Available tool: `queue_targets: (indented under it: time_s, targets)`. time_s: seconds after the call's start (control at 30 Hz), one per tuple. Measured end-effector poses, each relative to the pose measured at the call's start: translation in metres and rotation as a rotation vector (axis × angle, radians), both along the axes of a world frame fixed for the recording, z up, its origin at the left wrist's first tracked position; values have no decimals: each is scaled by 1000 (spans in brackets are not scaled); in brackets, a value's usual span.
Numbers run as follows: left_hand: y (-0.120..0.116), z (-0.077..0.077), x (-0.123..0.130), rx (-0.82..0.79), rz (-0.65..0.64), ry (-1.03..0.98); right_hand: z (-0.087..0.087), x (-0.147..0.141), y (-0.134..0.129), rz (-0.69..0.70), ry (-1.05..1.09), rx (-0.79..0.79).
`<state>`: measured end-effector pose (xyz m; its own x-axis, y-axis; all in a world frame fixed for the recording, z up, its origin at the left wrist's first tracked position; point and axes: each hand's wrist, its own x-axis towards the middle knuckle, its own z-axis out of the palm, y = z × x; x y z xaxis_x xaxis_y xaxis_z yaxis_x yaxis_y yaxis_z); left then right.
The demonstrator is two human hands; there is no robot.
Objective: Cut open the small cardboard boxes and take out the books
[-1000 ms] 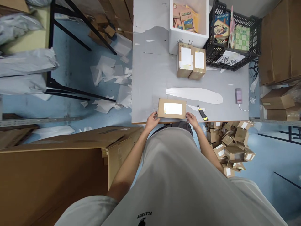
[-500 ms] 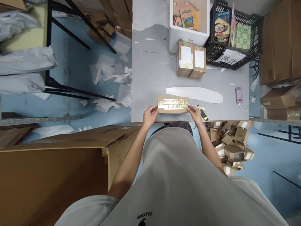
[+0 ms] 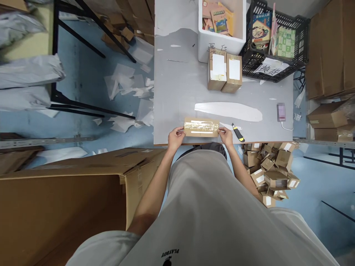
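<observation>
A long, narrow cardboard box (image 3: 201,127) with shiny clear tape along its top is at the near edge of the grey table (image 3: 177,85). My left hand (image 3: 176,137) grips its left end with thumb and fingers. At the opposite end, my right hand (image 3: 225,136) pinches the box between its fingers. Just right of that hand lies a black and yellow utility knife (image 3: 238,132). Beyond the box, a long white bare patch (image 3: 229,111) marks the tabletop.
Two taped cartons (image 3: 217,70) stand before a white foam box (image 3: 222,46) of booklets. A black crate (image 3: 277,70) holds books at the back right. A phone (image 3: 281,111) lies near the right edge. Small boxes (image 3: 274,177) are heaped below; a big open carton (image 3: 83,166) stands left.
The narrow box has moved slightly toward me and left, with both hands still at its ends. Its top shows at a slightly different angle.
</observation>
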<state>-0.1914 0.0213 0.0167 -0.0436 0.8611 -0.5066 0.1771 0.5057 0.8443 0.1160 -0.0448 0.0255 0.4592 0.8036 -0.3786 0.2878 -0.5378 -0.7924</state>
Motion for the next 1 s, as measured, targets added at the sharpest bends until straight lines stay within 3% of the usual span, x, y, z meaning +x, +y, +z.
queue_targets:
  time_s: [0.23,0.4,0.57,0.77,0.87,1.0]
  targets:
    - [3,17,16,96,-71,-85,3,31,-9,-143,-32,3]
    - [11,11,33,-84,-39,-64,21,41,-24,-218,-106,47]
    - [12,5,43,-118,-122,-83,49,16,-23,-82,-41,171]
    - [4,17,61,-156,-188,-193,71,-26,-7,55,-19,157]
    - [1,26,64,-95,-217,-288,78,-38,-7,68,-100,163]
    - [-1,38,50,16,-147,-198,82,-46,-12,16,-46,190]
